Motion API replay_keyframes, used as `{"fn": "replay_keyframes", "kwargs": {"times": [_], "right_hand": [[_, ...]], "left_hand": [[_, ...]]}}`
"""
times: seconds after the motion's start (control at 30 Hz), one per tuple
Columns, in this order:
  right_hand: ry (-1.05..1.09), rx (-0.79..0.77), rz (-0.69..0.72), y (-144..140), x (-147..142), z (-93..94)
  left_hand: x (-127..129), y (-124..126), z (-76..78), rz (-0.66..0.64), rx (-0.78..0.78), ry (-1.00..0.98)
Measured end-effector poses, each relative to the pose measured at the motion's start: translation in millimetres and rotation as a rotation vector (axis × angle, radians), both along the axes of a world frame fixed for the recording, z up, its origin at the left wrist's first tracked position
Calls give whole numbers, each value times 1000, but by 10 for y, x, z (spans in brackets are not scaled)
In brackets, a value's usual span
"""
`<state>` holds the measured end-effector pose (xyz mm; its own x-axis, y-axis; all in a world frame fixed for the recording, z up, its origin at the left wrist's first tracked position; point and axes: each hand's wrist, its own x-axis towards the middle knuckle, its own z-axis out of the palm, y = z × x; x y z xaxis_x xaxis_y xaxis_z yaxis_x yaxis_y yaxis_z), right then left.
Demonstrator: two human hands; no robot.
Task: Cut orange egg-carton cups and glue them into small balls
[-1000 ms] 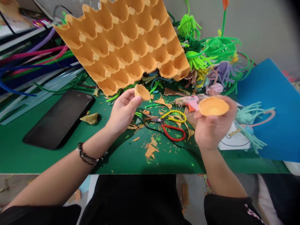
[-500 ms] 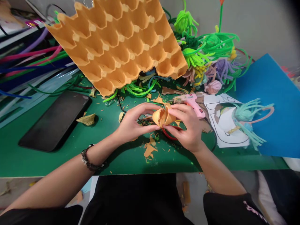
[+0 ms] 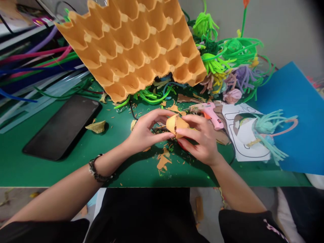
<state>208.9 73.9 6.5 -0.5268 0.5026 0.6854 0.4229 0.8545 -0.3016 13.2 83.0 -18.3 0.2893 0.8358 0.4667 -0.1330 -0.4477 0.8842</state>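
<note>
Two small orange egg-carton cups are between my hands, rim against rim, with a dark ragged seam where they meet. My left hand [image 3: 145, 131] pinches the left egg-carton cup [image 3: 171, 124] between thumb and fingers. From the other side, my right hand [image 3: 204, 143] grips the right egg-carton cup [image 3: 183, 124], its fingertips reaching over the seam. Just behind my right hand lies a pink glue gun [image 3: 213, 114]. Torn orange carton scraps [image 3: 163, 162] are scattered on the green table [image 3: 136, 172] below the cups.
A large orange egg tray [image 3: 136, 41] leans across the back, with green and purple pipe-cleaner bundles [image 3: 231, 50] beside it. A black phone [image 3: 63, 128] and a carton piece [image 3: 96, 127] lie left. White paper [image 3: 253, 153] and a blue sheet [image 3: 301, 135] are right.
The two cups have come together; the open gap between their rims has closed to a narrow seam. My right fingers have shifted onto the join. The view has moved slightly.
</note>
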Motion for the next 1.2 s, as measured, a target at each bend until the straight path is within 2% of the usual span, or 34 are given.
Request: {"fn": "replay_keyframes", "kwargs": {"times": [0.23, 0.43, 0.83, 1.2], "right_hand": [[64, -24, 7, -11, 22, 37], [44, 35, 24, 2, 17, 49], [-49, 1, -61, 4, 33, 45], [-41, -25, -48, 21, 36, 12]], "left_hand": [[-17, 32, 6, -53, -101, -143], [-5, 15, 15, -140, -220, -139], [2, 2, 25, -134, -218, -81], [-3, 8, 17, -131, -182, -36]]}}
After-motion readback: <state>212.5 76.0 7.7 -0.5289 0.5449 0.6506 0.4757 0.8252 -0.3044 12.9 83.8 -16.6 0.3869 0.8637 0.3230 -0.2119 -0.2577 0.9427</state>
